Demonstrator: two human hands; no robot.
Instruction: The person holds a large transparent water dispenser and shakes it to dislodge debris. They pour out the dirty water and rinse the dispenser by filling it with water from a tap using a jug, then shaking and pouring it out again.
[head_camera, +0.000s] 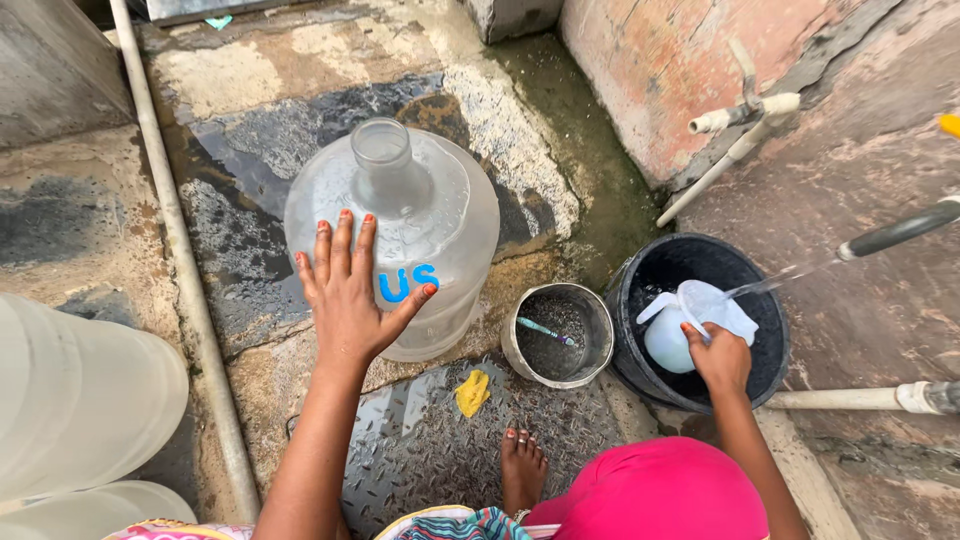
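Note:
My left hand (347, 287) rests flat, fingers spread, on the shoulder of a large clear water bottle (430, 200) that stands upright on wet concrete, its neck uncapped. My right hand (717, 353) grips the handle of a white plastic jug (690, 320), held inside a black bucket (640, 290). A stream of water from a dark hose nozzle (900, 230) at the right pours into the jug.
A small grey container (600, 330) with a toothbrush (545, 330) inside sits between bottle and bucket. A yellow rag (472, 392) lies on the metal tread plate by my bare foot (523, 470). White pipes (740, 140) run along the right wall; pale containers (80, 400) stand at left.

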